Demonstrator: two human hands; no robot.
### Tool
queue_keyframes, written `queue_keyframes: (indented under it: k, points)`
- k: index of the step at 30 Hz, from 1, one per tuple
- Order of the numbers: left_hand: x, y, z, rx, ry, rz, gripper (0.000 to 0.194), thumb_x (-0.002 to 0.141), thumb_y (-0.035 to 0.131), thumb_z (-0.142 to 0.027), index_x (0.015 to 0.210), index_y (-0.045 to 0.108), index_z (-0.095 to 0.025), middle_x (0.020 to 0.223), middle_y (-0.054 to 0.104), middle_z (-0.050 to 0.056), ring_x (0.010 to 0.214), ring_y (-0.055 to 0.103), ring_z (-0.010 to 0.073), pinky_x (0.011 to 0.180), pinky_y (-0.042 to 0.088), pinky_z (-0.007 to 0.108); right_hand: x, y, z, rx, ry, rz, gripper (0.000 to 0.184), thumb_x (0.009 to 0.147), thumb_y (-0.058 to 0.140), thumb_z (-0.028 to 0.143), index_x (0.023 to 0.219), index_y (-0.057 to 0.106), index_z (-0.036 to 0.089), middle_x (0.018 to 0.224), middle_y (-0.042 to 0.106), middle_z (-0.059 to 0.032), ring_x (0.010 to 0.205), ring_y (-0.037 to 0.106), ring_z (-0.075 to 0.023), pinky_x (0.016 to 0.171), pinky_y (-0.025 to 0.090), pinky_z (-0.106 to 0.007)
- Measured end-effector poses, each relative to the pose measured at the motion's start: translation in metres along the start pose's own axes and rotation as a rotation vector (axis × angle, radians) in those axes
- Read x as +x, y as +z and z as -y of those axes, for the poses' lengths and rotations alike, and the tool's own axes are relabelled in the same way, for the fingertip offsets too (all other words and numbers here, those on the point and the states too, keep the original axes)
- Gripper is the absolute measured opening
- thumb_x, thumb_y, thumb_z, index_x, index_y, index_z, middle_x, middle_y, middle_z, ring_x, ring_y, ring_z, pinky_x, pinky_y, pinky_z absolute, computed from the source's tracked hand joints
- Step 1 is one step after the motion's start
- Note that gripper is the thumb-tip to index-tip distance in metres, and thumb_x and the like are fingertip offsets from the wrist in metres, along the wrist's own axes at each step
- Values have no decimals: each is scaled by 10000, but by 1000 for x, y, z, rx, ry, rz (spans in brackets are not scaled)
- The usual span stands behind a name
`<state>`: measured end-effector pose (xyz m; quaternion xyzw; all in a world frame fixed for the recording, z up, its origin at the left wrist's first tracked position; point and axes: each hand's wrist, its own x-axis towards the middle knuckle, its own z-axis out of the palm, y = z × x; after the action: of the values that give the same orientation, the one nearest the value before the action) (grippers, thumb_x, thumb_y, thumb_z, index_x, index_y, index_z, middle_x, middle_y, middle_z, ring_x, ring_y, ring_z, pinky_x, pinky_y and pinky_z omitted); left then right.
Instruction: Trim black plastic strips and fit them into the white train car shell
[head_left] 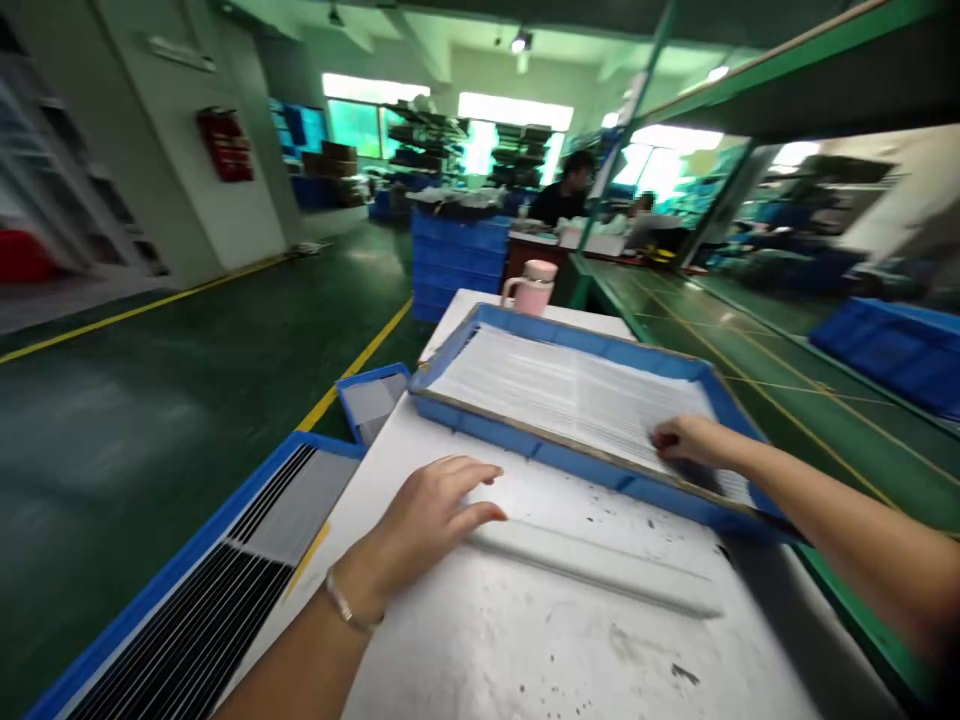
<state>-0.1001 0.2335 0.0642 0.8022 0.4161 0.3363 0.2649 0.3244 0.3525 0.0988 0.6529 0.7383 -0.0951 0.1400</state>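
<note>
My left hand (442, 505), with a bracelet at the wrist, hovers over the white worktable (540, 650). Its thumb and fingers are apart, near the left end of a long, thin pale strip (600, 573) lying on the table. My right hand (694, 442) is in the right part of a shallow blue tray (525, 440), with its fingers curled together. Whatever is between those fingertips is blurred and cannot be made out. Rows of thin whitish strips (555, 385) fill the tray below that hand.
Behind the tray stands a pink mug (534, 288). At the left, lower than the tabletop, are a blue crate (187, 560) of dark and grey strips and a smaller blue crate (373, 398). Stacked blue crates (459, 260) and a seated person (562, 195) are farther back.
</note>
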Motion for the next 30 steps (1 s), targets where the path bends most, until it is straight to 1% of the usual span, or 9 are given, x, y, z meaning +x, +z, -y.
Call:
queue_keyframes:
  k: [1, 4, 6, 11, 13, 16, 20, 24, 30]
  points:
    - [1, 0, 0, 7, -27, 17, 342, 919, 619, -394, 1194, 694, -206, 1213, 713, 74, 1140, 640, 255, 982, 513, 373, 2, 0, -3, 7, 23, 27, 257, 956, 609, 369, 1116, 641, 171, 1141, 642, -63, 949, 641, -211, 807, 566, -384]
    - [1, 1, 2, 38, -67, 61, 349, 938, 575, -408, 1211, 689, -222, 1228, 706, 61, 1154, 635, 250, 991, 522, 371, 12, -5, -6, 39, 69, 22, 293, 953, 612, 373, 1165, 622, 172, 1180, 628, -73, 988, 635, -226, 834, 559, -412]
    - [1, 2, 5, 59, -93, 68, 373, 946, 544, -441, 1225, 684, -236, 1241, 700, 62, 1168, 631, 256, 993, 528, 379, 19, -12, -6, 61, 102, -29, 282, 958, 599, 387, 1143, 641, 179, 1194, 625, -67, 1019, 627, -245, 858, 549, -400]
    - [3, 5, 15, 97, -121, 50, 402, 933, 528, -515, 1212, 698, -281, 1241, 707, 46, 1154, 650, 258, 947, 562, 357, 33, -28, -11, 110, 229, -191, 322, 956, 607, 372, 1219, 597, 187, 1244, 600, -94, 1052, 617, -237, 879, 543, -442]
    - [3, 6, 19, 119, -126, 41, 395, 917, 544, -530, 1197, 708, -304, 1234, 714, 32, 1139, 663, 257, 934, 571, 348, 38, -28, -13, 139, 244, -229, 331, 957, 604, 373, 1229, 591, 183, 1251, 596, -99, 1054, 616, -237, 882, 542, -447]
    - [4, 6, 25, 161, -141, 20, 390, 902, 554, -550, 1176, 721, -328, 1236, 717, 16, 1142, 667, 263, 940, 572, 351, 40, -22, -14, 198, 198, -235, 337, 960, 601, 373, 1235, 585, 180, 1240, 601, -98, 1032, 624, -231, 865, 550, -440]
    - [3, 7, 34, 200, -142, 30, 387, 885, 565, -566, 1162, 729, -350, 1243, 717, 2, 1139, 675, 261, 935, 576, 355, 29, -14, -19, 254, 36, -179, 350, 956, 609, 367, 1248, 576, 177, 1242, 598, -97, 1038, 623, -235, 863, 551, -448]
    - [3, 9, 39, 204, -140, 18, 388, 876, 566, -569, 1140, 743, -346, 1219, 730, 11, 1100, 698, 268, 885, 597, 347, 9, -9, -28, 249, -115, -47, 334, 948, 621, 367, 1214, 594, 166, 1216, 610, -89, 1030, 625, -237, 862, 550, -447]
    - [2, 15, 43, 178, -136, -58, 382, 847, 589, -596, 1076, 770, -349, 1174, 750, 15, 1086, 704, 293, 873, 605, 370, -18, -4, -22, 144, -210, 176, 287, 950, 618, 373, 1143, 624, 161, 1129, 641, -68, 940, 643, -208, 803, 565, -399]
